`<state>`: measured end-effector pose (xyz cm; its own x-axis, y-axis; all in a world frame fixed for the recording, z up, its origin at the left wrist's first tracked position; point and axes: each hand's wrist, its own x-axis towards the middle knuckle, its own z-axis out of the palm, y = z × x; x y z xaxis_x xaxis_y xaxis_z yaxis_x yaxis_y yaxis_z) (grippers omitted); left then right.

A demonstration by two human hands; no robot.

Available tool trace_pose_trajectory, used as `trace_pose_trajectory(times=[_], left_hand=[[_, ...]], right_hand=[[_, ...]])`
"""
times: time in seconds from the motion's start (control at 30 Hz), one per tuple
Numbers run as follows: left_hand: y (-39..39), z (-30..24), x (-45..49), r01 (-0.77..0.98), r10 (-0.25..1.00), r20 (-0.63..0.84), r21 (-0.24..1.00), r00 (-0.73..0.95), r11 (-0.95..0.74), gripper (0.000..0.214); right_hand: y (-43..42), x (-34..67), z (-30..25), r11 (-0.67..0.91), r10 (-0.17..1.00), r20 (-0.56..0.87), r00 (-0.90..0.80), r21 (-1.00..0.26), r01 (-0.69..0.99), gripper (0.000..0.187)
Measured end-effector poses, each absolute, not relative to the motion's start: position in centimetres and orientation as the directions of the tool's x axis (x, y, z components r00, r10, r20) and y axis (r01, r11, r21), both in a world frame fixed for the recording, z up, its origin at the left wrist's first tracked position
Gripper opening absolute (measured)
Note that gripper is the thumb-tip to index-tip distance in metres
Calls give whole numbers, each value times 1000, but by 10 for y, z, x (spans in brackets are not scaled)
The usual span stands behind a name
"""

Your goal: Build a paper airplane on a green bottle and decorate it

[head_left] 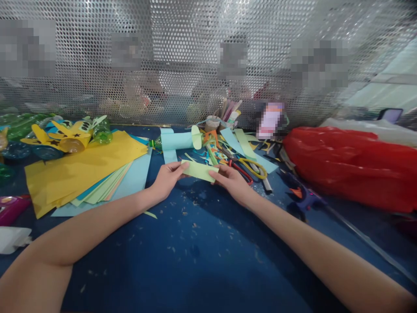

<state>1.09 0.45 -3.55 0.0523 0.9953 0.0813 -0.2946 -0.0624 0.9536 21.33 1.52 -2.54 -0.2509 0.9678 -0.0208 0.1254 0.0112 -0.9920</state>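
Head view, my holdings:

1. Green paper strip (199,170): held between my two hands, just above the blue table (195,261). Its long axis runs from hand to hand and dips slightly toward my right. One end sits at each hand, so neither is nearer.
2. Left hand (167,178): fingers closed in a pinch on the strip's left end.
3. Right hand (233,182): pinching the right end, thumb on top.
4. Scissors (252,167), yellow handles: just beyond my right hand, on the table.
5. Light-blue paper tube (177,140): beyond my left hand, near.
6. Stack of coloured paper (87,169): left of my left hand.
7. Red plastic bag (348,165): well apart, to the right.
8. Glue gun (304,198): right of my right forearm.
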Motion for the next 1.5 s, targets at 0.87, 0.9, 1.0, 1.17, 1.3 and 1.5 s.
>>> trace_pose_trajectory(times=[0.87, 0.9, 1.0, 1.17, 1.3, 1.5], left_hand=[[5, -35, 11, -325, 998, 59, 945, 18, -50, 34], [4, -34, 11, -326, 998, 59, 944, 20, -49, 34], [3, -33, 11, -320, 998, 60, 946, 24, -49, 35], [4, -33, 11, -312, 999, 47, 950, 28, -36, 36], [5, -33, 11, -321, 999, 40, 947, 11, -35, 36], [4, -32, 11, -322, 999, 42, 946, 22, -33, 36]], right_hand=[[22, 216, -35, 106, 983, 94, -156, -992, 73, 41], [22, 217, -34, 111, 986, 97, -138, -988, 104, 41], [23, 219, -34, 124, 991, 110, -82, -974, 188, 42], [25, 220, -34, 116, 991, 102, -88, -980, 162, 46], [23, 220, -33, 89, 992, 78, -97, -990, 109, 44], [22, 220, -32, 109, 991, 102, -84, -991, 82, 36]])
